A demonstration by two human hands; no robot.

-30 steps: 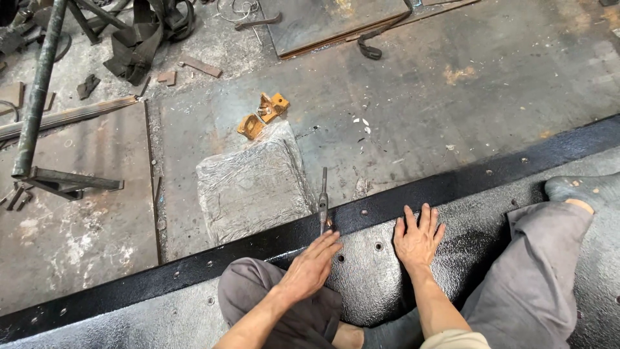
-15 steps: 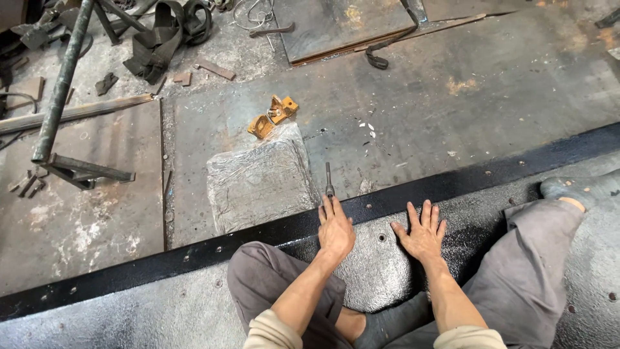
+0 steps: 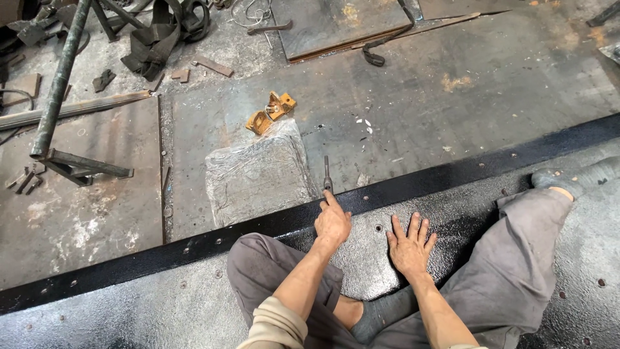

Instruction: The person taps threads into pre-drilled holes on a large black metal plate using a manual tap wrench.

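Since the earlier frame the left hand (image 3: 332, 223) has been stretched forward, its forefinger laid against the near tip of the small dark tool (image 3: 327, 174) lying at frame centre, nothing pinched. The right hand (image 3: 409, 244) is kept flat, fingers spread, on the black coated sheet (image 3: 194, 304), whose raised edge strip (image 3: 452, 171) crosses the frame diagonally. Bare steel floor lies beyond, with a clear plastic-wrapped slab (image 3: 258, 173) and orange brackets (image 3: 270, 112) left of the tool.

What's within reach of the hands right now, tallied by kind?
Hands: 2, left hand and right hand
Small dark metal tool: 1
Orange metal brackets: 2
Plastic-wrapped slab: 1
Total: 6
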